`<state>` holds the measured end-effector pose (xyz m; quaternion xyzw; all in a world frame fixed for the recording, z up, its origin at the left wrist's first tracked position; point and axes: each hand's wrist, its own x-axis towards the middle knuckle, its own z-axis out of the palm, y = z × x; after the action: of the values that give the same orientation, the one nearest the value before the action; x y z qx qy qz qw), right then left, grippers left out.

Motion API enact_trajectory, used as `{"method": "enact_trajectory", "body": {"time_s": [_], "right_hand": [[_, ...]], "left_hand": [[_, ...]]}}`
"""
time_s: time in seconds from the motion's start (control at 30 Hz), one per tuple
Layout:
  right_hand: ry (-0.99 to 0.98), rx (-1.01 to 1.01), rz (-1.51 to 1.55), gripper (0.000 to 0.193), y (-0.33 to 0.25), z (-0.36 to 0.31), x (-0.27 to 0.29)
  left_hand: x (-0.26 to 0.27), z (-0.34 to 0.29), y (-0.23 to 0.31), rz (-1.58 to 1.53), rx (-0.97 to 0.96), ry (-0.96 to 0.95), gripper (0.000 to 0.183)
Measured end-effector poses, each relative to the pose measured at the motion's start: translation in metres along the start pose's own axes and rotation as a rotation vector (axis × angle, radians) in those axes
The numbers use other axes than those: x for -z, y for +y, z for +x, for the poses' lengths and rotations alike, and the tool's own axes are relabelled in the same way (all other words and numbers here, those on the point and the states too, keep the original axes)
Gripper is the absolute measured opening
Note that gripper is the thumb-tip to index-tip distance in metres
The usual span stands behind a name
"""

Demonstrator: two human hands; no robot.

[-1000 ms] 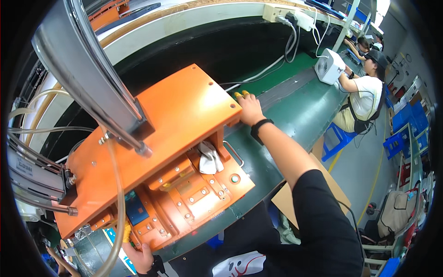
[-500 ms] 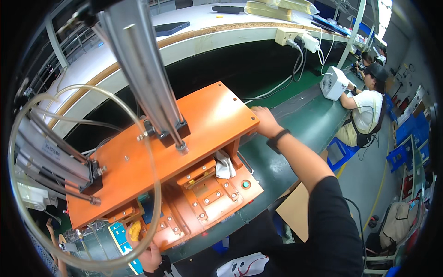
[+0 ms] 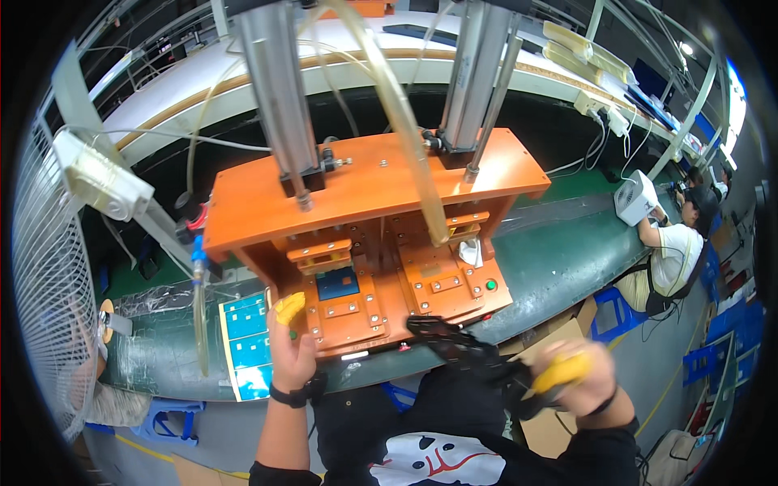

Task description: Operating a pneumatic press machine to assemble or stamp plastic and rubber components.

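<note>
My right hand [image 3: 577,379], yellow covers on its fingers, is closed on a dark black object [image 3: 458,347]; motion blur hides its kind. The object reaches leftward in front of an orange press fixture [image 3: 377,188]. At the fixture's left front corner, my left hand [image 3: 292,352] has a yellow-covered finger stretched out and the thumb apart, beside a green button [image 3: 293,334]. No object shows in that hand. A dark blue flat piece [image 3: 337,283] lies in the fixture's left nest. Left of my hand lies a blue sheet of panels [image 3: 247,340] with a pale edge.
Two metal cylinders [image 3: 279,97] rise from the fixture, with a clear hose [image 3: 405,130] hanging before it. A white cloth [image 3: 470,253] sits at its right. A wire fan guard [image 3: 49,275] stands at far left. A seated person [image 3: 677,255] works by a white fan [image 3: 636,198].
My right hand has left the fixture's top right end and come down to the front right, now gripping the black object. My left hand stays by the left front. The view has swung left.
</note>
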<state>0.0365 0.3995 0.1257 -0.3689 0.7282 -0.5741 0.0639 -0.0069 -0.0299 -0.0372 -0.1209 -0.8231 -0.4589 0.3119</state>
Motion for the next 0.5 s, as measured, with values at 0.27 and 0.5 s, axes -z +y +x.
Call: {"method": "enact_trajectory", "body": {"time_s": [0.27,0.5], "right_hand": [[-0.249,0.572,-0.708,0.020,0.069,0.136,-0.123],[-0.013,0.495,-0.815,0.034,0.098,0.176,-0.152]], "left_hand": [[0.042,-0.077,-0.016,-0.163,0.363,0.372,0.022],[0.064,-0.151,-0.034,0.659,0.330,-0.089,0.047]]}}
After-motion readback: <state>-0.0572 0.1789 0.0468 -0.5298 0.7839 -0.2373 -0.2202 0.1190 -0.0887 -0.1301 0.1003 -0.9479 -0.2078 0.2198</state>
